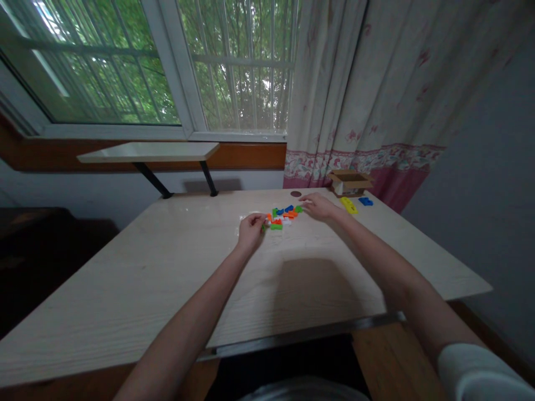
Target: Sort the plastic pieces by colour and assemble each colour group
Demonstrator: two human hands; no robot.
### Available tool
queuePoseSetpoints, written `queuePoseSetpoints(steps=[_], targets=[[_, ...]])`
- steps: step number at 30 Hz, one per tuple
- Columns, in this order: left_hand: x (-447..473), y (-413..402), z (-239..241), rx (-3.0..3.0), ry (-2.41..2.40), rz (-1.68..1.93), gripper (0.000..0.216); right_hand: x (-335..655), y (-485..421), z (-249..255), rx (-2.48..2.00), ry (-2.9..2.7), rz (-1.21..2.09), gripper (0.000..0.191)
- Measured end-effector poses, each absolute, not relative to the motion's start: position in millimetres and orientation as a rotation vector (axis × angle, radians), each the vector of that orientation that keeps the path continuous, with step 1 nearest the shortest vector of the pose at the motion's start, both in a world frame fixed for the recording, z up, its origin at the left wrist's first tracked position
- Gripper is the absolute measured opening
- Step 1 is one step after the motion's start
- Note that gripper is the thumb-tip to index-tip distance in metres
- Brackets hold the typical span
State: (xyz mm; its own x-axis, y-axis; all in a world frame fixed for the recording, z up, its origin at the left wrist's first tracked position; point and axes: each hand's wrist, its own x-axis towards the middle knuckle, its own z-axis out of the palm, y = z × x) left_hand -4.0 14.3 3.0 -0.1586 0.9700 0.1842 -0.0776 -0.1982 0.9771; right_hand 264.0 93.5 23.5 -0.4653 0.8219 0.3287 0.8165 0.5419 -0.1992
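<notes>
Though apart, LH, RH at plastic bricks

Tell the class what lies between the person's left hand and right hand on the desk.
The head view shows a cluster of small orange, green, blue and white plastic bricks between the left hand and the right hand, on the desk.

A pale wood-grain desk holds coloured plastic blocks and a small cardboard box
</notes>
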Motion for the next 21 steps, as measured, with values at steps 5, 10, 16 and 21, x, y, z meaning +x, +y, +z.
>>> queuePoseSetpoints(steps=[5,10,16,21], targets=[[-6.4,17.8,-0.7,1.211,1.152,1.520,0.017,226.2,108.6,14.3,-1.359,-2.494,0.193,0.038],[-7.7,18.1,-0.2,1.205,1.154,1.516,0.020,213.9,119.9,8.6,-1.425,-2.486,0.269,0.033],[-8.9,18.7,0.3,1.200,1.160,1.527,0.021,208.5,108.4,13.4,-1.489,-2.415,0.220,0.025],[-8.2,21.8,-6.0,1.227,1.142,1.546,0.019,204.3,85.4,20.3,-1.291,-2.254,0.126,0.026]])
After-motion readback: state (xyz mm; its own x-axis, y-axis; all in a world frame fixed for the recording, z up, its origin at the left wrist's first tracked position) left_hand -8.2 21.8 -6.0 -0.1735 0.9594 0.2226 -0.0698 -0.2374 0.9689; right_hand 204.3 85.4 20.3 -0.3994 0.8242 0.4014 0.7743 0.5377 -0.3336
